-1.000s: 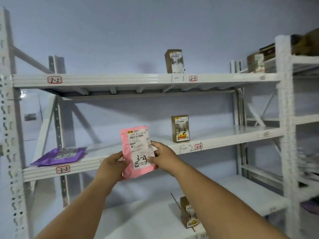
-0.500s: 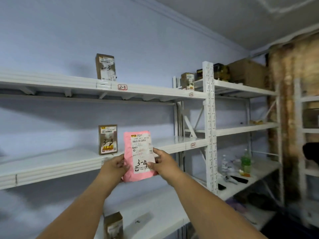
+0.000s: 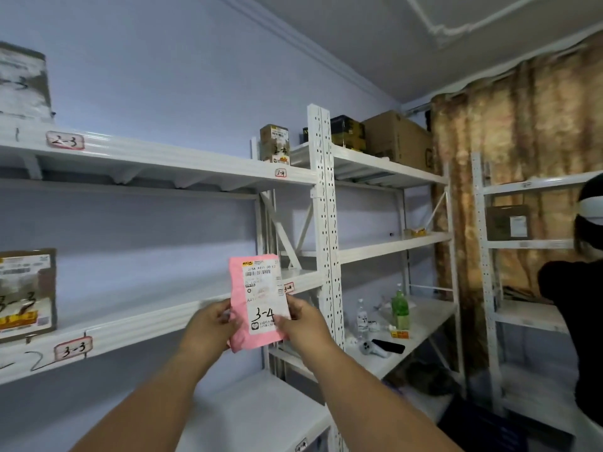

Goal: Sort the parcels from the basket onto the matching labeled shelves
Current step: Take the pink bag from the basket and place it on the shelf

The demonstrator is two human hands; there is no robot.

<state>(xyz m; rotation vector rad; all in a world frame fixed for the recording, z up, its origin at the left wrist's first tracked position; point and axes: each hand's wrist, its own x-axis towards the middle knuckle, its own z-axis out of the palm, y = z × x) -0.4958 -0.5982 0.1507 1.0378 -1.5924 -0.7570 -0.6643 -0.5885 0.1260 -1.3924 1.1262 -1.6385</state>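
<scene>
A pink parcel (image 3: 257,301) marked "3-4" on its white label is held upright in mid-air, in front of the white shelving, by both hands. The left hand (image 3: 208,327) grips its left edge and the right hand (image 3: 301,322) pinches its lower right edge, thumb over the label. Just behind the parcel's right edge, a shelf tag reading 3-4 (image 3: 288,288) sits on the rim of the middle shelf (image 3: 146,321). Farther left on that rim is a tag reading 3-3 (image 3: 73,348), with a brown box marked 3-3 (image 3: 26,291) standing on the shelf above it. The upper shelf (image 3: 163,158) carries a tag reading 2-3 (image 3: 65,140) with a box (image 3: 23,83) above it, and a tag reading 2-4 (image 3: 280,173) with a small box (image 3: 274,144) standing there. On the right-hand rack, a low shelf (image 3: 424,324) holds bottles (image 3: 399,308).
</scene>
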